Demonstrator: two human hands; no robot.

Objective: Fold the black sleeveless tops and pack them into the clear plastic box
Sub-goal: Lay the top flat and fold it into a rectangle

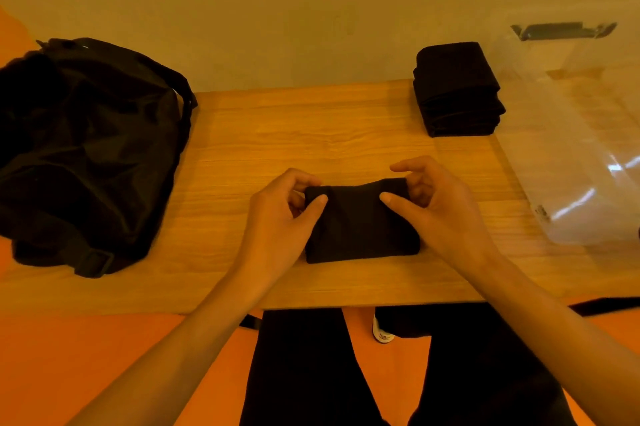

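Observation:
A folded black sleeveless top (pixel 360 224) lies on the wooden table (pixel 277 134) in front of me. My left hand (pixel 284 214) pinches its far left corner between thumb and curled fingers. My right hand (pixel 436 204) pinches the far right corner the same way. The far edge of the top is lifted a little off the table. A stack of folded black tops (pixel 457 89) stands at the back right. The clear plastic box (pixel 581 148) sits at the right end of the table, right beside that stack.
A large black bag (pixel 86 148) with straps fills the left end of the table. A plain wall runs behind the table. My dark-trousered legs and a white shoe (pixel 382 332) show below the near table edge, over an orange floor.

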